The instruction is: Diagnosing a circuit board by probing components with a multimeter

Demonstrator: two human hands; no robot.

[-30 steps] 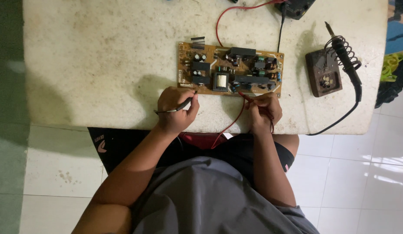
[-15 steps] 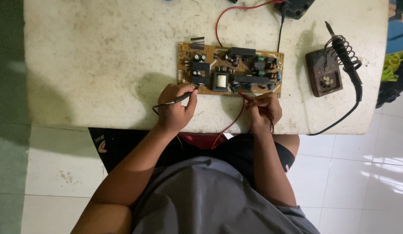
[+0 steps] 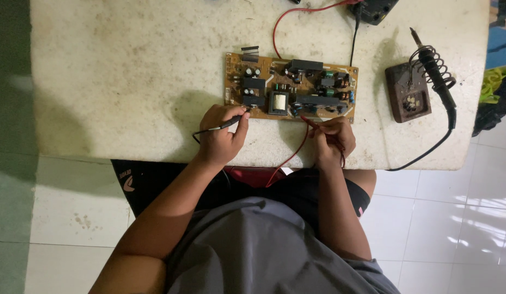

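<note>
The circuit board [image 3: 291,87] lay flat on the pale table [image 3: 127,71], its long axis running nine to three o'clock. The left hand [image 3: 220,136] pinched a black probe [image 3: 231,123] in closed fingers, its tip at the board's near edge, toward one o'clock from the hand. The right hand [image 3: 332,140] closed round a red probe [image 3: 310,122] that pointed at eleven o'clock; whether it touched the board was hard to tell. Both hands sat about equally near. A soldering iron [image 3: 435,71] rested in its stand [image 3: 408,92], well apart at three o'clock.
</note>
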